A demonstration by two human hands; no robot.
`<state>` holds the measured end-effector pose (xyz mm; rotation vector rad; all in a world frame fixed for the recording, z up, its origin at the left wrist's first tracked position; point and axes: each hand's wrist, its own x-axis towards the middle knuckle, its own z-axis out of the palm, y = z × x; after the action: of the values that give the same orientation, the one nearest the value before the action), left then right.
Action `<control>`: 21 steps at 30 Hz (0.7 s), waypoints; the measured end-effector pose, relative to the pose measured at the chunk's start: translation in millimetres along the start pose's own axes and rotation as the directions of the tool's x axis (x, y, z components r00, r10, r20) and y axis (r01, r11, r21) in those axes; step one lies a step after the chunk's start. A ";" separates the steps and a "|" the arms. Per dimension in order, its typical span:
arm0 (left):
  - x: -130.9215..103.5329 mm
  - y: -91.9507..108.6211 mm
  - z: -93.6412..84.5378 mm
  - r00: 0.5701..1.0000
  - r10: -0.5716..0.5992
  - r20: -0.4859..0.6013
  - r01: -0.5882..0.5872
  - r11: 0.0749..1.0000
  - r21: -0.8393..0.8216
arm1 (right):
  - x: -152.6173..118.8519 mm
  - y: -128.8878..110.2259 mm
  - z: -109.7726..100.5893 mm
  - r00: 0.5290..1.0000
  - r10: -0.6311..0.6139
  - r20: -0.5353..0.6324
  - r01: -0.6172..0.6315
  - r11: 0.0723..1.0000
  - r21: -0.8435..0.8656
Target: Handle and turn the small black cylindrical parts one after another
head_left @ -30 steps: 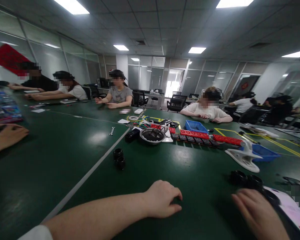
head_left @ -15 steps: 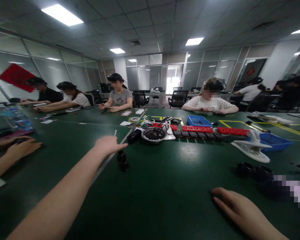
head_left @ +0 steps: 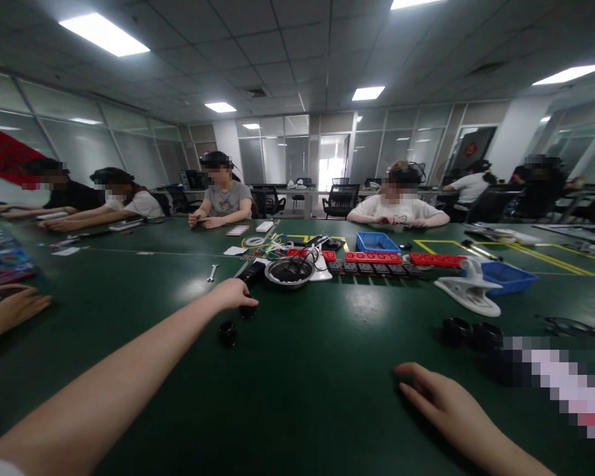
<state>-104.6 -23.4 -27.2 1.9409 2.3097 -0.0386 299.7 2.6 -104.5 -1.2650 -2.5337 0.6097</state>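
My left hand [head_left: 235, 294] reaches out over the green table [head_left: 297, 383], its fingers round or over a small black round piece [head_left: 248, 309]; the fingertips are partly hidden. A second black round piece [head_left: 227, 333] stands nearer to me, below the left wrist. Just beyond the hand lie a dark device [head_left: 252, 272] and a metal bowl [head_left: 289, 272] with black cable in it. My right hand [head_left: 434, 390] rests on the table at the right, fingers loosely curved and apart, holding nothing.
Black round pieces [head_left: 457, 330] and a white clamp-like stand [head_left: 471, 291] are at the right. Red power strips [head_left: 374, 257] and blue trays [head_left: 377, 242] lie further back. A wrench [head_left: 212, 272] is left of the bowl. Another person's hand [head_left: 20, 307] is at the left edge.
My left hand has moved right and onto the farther black round piece, which now sits apart from the nearer one. The camera view has shifted; my right hand keeps its pose.
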 end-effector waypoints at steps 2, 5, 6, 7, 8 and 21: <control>5.4 28.8 4.3 0.997 0.077 0.005 -0.077 0.997 -0.032 | -0.7 -0.9 -0.5 1.000 -0.008 -0.007 0.008 1.000 -0.004; -3.3 82.1 16.0 0.975 0.221 -0.017 -0.222 0.971 -0.086 | -2.1 -1.0 0.0 1.000 -0.019 -0.015 0.018 1.000 -0.012; -11.1 99.6 20.3 0.963 0.267 -0.031 -0.269 0.958 -0.096 | -2.6 -0.5 0.7 1.000 -0.021 -0.019 0.020 1.000 -0.015; -20.7 115.4 24.5 0.950 0.311 -0.039 -0.313 0.944 -0.102 | -3.3 0.2 1.7 0.999 -0.022 -0.025 0.022 1.000 -0.014; -31.1 128.8 28.4 0.934 0.354 -0.048 -0.357 0.928 -0.104 | -4.0 0.8 2.8 0.999 -0.021 -0.035 0.020 1.000 -0.010; -59.5 135.4 85.1 0.771 0.496 -0.398 -0.625 0.709 -0.326 | 34.3 -39.3 -10.9 0.955 -0.164 0.249 0.112 0.971 0.210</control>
<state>45.0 -66.5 -96.8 2.3940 1.5174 0.8037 256.1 11.8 -75.5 -0.9858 -2.6634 1.0258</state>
